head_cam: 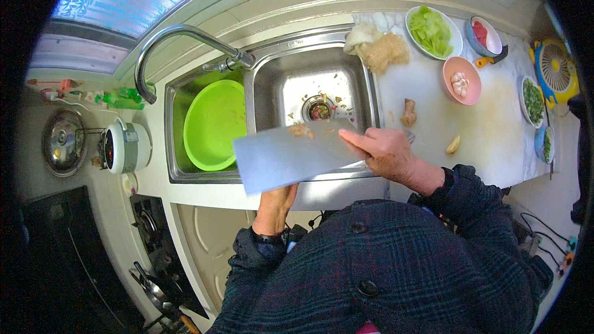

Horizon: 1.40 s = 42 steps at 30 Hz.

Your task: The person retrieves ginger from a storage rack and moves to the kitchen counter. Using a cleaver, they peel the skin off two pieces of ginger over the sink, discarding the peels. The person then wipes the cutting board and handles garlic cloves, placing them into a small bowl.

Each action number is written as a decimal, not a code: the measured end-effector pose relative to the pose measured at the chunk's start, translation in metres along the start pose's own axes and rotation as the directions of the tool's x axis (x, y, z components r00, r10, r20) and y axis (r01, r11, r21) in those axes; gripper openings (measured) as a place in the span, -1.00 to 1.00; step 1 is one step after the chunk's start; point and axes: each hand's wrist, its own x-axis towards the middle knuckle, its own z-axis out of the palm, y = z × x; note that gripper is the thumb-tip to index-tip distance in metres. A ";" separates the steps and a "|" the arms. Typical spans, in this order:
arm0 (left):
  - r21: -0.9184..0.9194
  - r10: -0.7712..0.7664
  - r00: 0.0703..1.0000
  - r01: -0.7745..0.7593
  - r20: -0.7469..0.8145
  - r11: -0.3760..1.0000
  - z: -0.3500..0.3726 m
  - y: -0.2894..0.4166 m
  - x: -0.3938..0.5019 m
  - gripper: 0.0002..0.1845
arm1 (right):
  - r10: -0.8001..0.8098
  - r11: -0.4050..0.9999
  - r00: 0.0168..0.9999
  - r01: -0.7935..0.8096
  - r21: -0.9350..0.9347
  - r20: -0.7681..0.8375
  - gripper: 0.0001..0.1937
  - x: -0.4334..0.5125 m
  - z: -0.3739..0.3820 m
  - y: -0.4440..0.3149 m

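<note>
My right hand (390, 154) grips the handle of a Chinese cleaver (283, 160), its index finger extended along the blade. The blade lies broadside over the front of the steel sink (274, 88), with brown peel scraps (301, 130) on its upper face. Beneath the blade is my left hand (277, 200); its fingers are hidden, so I cannot tell what they hold. Peel bits lie around the sink drain (319, 110), which has scraps in it. Right of the sink, a piece of ginger root (408, 112) and a pale cut piece (453, 144) rest on the marbled counter (417, 157).
A green basin (216, 125) fills the left sink bowl below the faucet (181, 30). Scouring pads (383, 51) sit at the sink's back right corner. Beyond are a plate of green slices (429, 32), a pink bowl (450, 76) with garlic, and a small orange-handled knife (492, 58).
</note>
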 end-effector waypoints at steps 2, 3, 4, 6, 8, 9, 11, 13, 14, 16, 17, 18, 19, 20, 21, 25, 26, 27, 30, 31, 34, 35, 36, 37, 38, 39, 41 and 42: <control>-0.072 -0.003 0.997 -0.003 -0.082 0.997 0.002 0.002 0.000 -0.54 | -0.018 1.000 1.000 0.018 0.025 0.022 -0.63 -0.002 -0.001 0.000; -0.084 -0.011 0.997 0.005 -0.072 0.996 0.002 0.002 0.002 -0.51 | -0.031 0.999 0.999 0.031 0.037 0.019 -0.63 -0.003 -0.003 0.000; -0.133 0.002 0.999 0.005 0.053 0.991 -0.001 0.005 0.005 -0.48 | -0.090 0.993 0.996 0.089 0.075 0.011 -0.61 -0.006 -0.004 -0.003; -0.231 0.049 0.950 0.025 0.309 0.973 -0.005 0.009 0.010 -0.40 | -0.113 0.992 0.993 0.111 0.052 0.036 -0.61 -0.008 -0.004 -0.007; -0.175 0.029 0.928 0.039 0.372 0.984 -0.006 0.012 0.010 -0.35 | -0.103 0.994 0.992 0.100 0.042 0.076 -0.60 -0.010 -0.003 -0.009; -0.241 0.015 0.967 0.048 0.253 0.969 -0.005 0.013 0.006 -0.38 | -0.104 0.994 0.994 0.102 0.046 0.032 -0.61 -0.009 -0.002 -0.008; -0.362 -0.039 0.999 0.038 0.004 0.931 0.000 0.012 -0.016 -0.43 | -0.091 0.995 0.995 0.090 0.033 0.032 -0.63 -0.009 0.001 -0.005; -0.210 -0.002 1.000 -0.002 -0.020 0.978 0.002 0.013 -0.019 -0.50 | -0.059 0.998 0.998 0.059 0.031 -0.014 -0.62 -0.005 0.005 -0.001; -0.131 0.016 1.000 -0.019 -0.027 0.991 0.003 0.012 -0.018 -0.53 | -0.038 0.999 0.999 0.039 0.023 -0.032 -0.61 -0.003 0.006 0.000; 0.005 0.057 0.997 -0.057 -0.044 0.998 0.001 0.009 -0.010 -0.58 | 0.047 0.999 0.999 -0.047 0.004 -0.021 -0.62 -0.002 0.005 0.003; 0.007 0.094 0.996 -0.094 0.004 0.996 0.000 0.006 -0.005 -0.61 | 0.094 0.996 0.996 -0.094 -0.010 -0.011 -0.63 -0.003 0.005 0.004; -0.099 -0.004 0.998 -0.002 -0.062 0.995 -0.004 0.006 0.001 -0.61 | 0.055 0.998 0.998 -0.055 0.022 -0.022 -0.64 -0.005 0.004 0.003; -0.260 -0.086 0.994 0.067 -0.064 0.963 -0.006 0.005 0.007 -0.60 | -0.007 1.000 1.000 0.006 0.028 0.016 -0.65 -0.006 0.002 0.001; -0.276 -0.031 0.996 0.053 0.084 0.960 -0.011 0.009 0.011 -0.60 | -0.058 0.998 0.998 0.057 0.031 0.026 -0.65 -0.008 0.000 -0.002; -0.347 0.036 0.963 0.061 0.266 0.936 -0.011 0.009 0.016 -0.59 | -0.113 0.993 0.993 0.112 0.023 0.044 -0.64 -0.009 -0.001 -0.003; -0.138 0.005 1.000 -0.007 -0.014 0.990 -0.008 0.009 0.000 -0.57 | -0.126 0.990 0.989 0.130 -0.056 0.076 -0.63 -0.008 0.000 -0.003; -0.071 0.069 0.997 -0.067 0.026 0.995 -0.005 0.006 -0.006 -0.55 | -0.122 0.991 0.991 0.125 -0.045 0.052 -0.63 -0.008 0.001 -0.002; 0.016 0.080 0.997 -0.080 0.003 0.997 -0.003 0.004 -0.010 -0.53 | -0.106 0.993 0.994 0.108 -0.043 0.038 -0.63 -0.007 0.003 -0.001; 0.293 0.139 0.990 -0.124 -0.030 0.948 -0.002 0.001 -0.013 -0.44 | 0.027 0.998 1.000 -0.026 -0.061 0.016 -0.64 -0.003 0.005 0.005; 0.314 0.192 0.981 -0.183 0.003 0.932 -0.004 0.000 -0.012 -0.40 | 0.106 0.992 0.993 -0.102 -0.078 0.052 -0.64 -0.003 0.005 0.005; 0.040 0.046 0.996 -0.049 0.076 0.998 -0.014 0.000 0.000 -0.44 | -0.044 0.999 0.998 0.045 -0.015 0.048 -0.64 -0.009 -0.002 -0.001; -0.069 0.014 0.992 -0.005 0.125 0.998 -0.017 0.001 0.005 -0.46 | -0.105 0.994 0.994 0.105 -0.003 0.043 -0.63 -0.012 -0.004 -0.007; -0.171 -0.005 0.983 0.037 0.184 0.985 -0.020 0.002 0.011 -0.47 | -0.126 0.992 0.991 0.126 0.005 0.044 -0.62 -0.013 -0.006 -0.011; -0.163 -0.027 0.972 0.067 0.232 0.984 -0.022 0.003 0.018 -0.48 | -0.127 0.992 0.992 0.127 0.006 0.022 -0.62 -0.013 -0.008 -0.016; -0.154 -0.053 0.959 0.099 0.277 0.983 -0.023 0.003 0.023 -0.50 | -0.133 0.991 0.991 0.133 0.006 0.014 -0.61 -0.013 -0.009 -0.020; -0.116 -0.096 0.954 0.134 0.285 0.984 -0.024 0.003 0.028 -0.52 | -0.132 0.991 0.991 0.132 0.000 0.017 -0.61 -0.013 -0.011 -0.025; -0.252 -0.064 0.902 0.187 0.427 0.949 -0.024 0.003 0.034 -0.57 | -0.132 0.991 0.990 0.132 0.008 -0.047 -0.64 -0.013 -0.011 -0.033; -0.265 -0.077 0.891 0.214 0.447 0.940 -0.025 0.003 0.036 -0.59 | -0.131 0.991 0.989 0.132 0.004 -0.069 -0.66 -0.012 -0.012 -0.035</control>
